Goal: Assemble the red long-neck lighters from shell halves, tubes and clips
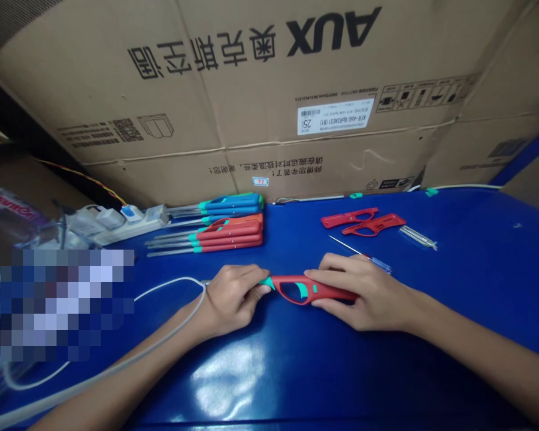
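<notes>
Bare left hand (233, 299) and right hand (363, 293) low near the centre of the view, backs upward, fingertips pointing toward each other with a small gap between. Left wrist (205, 308) slightly bent, left fingers (251, 276) curled firmly inward; right fingers (327, 278) extended forward, gently bent. Left forearm (130, 371) angled in from the lower left, right forearm (480, 359) from the lower right.

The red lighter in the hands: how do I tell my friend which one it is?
Start at the big AUX cardboard box behind the blue table. Come forward past the rows of long lighters to the left hand and right hand. Between them is the red lighter body, with green trim and an oval hole; unlike the rows, it shows no long metal tube.
</notes>
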Demonstrator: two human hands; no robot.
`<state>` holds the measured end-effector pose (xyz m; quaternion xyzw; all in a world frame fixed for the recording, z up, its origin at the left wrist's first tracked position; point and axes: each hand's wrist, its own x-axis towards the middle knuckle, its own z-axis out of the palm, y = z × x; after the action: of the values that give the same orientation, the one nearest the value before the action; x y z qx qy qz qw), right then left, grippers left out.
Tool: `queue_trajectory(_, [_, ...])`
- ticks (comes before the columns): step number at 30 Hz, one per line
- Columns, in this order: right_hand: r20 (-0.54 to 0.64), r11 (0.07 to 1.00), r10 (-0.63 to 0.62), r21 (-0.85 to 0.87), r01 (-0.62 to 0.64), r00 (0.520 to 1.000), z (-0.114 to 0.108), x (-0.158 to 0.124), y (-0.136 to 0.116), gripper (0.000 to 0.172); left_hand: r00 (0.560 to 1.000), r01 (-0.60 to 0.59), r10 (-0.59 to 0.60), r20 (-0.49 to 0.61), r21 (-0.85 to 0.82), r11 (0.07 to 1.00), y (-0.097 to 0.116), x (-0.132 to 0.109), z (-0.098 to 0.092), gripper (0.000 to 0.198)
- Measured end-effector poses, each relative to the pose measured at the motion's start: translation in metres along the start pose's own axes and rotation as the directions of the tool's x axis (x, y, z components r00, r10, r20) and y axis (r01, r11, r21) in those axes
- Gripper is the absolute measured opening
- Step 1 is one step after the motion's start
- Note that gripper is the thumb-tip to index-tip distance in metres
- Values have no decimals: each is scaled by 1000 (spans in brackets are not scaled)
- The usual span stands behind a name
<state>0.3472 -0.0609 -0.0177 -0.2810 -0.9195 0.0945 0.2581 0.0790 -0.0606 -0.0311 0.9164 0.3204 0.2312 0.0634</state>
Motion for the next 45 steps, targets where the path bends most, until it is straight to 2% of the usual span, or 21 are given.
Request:
queue_trajectory(2, [-9,999,-19,-26,19,1000,-2,0,-2,30,1000,10,-11,-29,-25,1000,1,-1,2,19])
queue_trajectory(5, [-3,1000,8,-22,-8,1000,-4,0,-5,30,987,-2,7,-161,34,999,3,-2,7,16])
queue_trajectory(9, [26,990,75,118,-78,997,-2,0,-6,30,961,-20,71,-266,188,982,6,-1,11,14])
queue_trajectory(14, [29,955,142,258,-145,989,3,0,-7,31,939,-44,139,-315,290,956,8,1,9,14])
queue_trajectory(21, [79,924,201,317,-215,977,5,4,-10,26,942,-128,215,-258,317,940,4,1,12,12])
queue_trajectory(31, [-6,967,133,218,-128,991,13,0,-6,34,957,-140,203,-207,283,949,-2,2,10,14])
queue_trajectory(36, [72,939,209,263,-221,975,1,6,-2,31,955,-143,205,-213,275,951,-1,3,8,14])
queue_trajectory(41, [104,963,210,152,-225,972,-12,8,10,37,976,-110,163,-147,315,943,-7,3,5,23])
queue_trajectory(45, [153,978,200,27,-207,968,-16,9,18,30,983,-89,134,-125,312,946,-15,4,3,27])
